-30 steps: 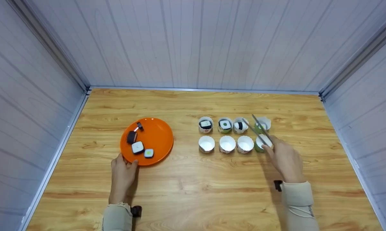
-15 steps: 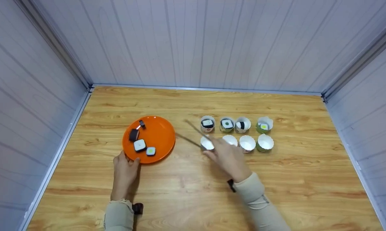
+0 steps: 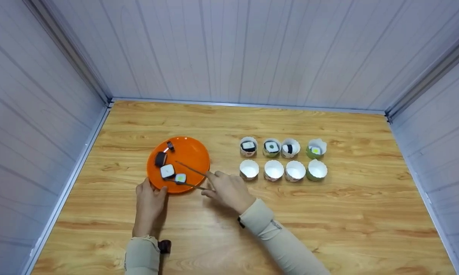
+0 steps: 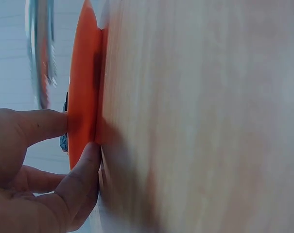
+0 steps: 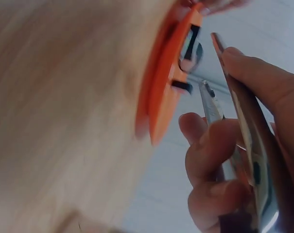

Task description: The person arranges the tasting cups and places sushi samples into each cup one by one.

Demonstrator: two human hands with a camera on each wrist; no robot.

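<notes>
My left hand (image 3: 150,202) pinches the near left rim of an orange plate (image 3: 195,152), thumb above and fingers beneath in the left wrist view. Metal tongs (image 3: 191,169) are gripped in my right hand (image 3: 229,191), their arms spread over the plate. The lower arm lies close to a sushi piece with a yellow-green centre (image 3: 180,178); whether it touches cannot be told. Beside it sits a larger white-topped sushi piece (image 3: 167,171). Further back lie a dark-sided sushi piece (image 3: 161,159) and a small dark-banded piece (image 3: 170,146).
Right of the plate stand two rows of paper cups. Each back-row cup (image 3: 248,152) holds a sushi piece; the front-row cups (image 3: 249,170) show white insides. Pale panel walls (image 3: 229,53) border the wooden table (image 3: 214,244) at the back and sides.
My right hand has swept left with the tongs, from the rightmost cups across to the plate. My left hand keeps its hold on the plate's rim.
</notes>
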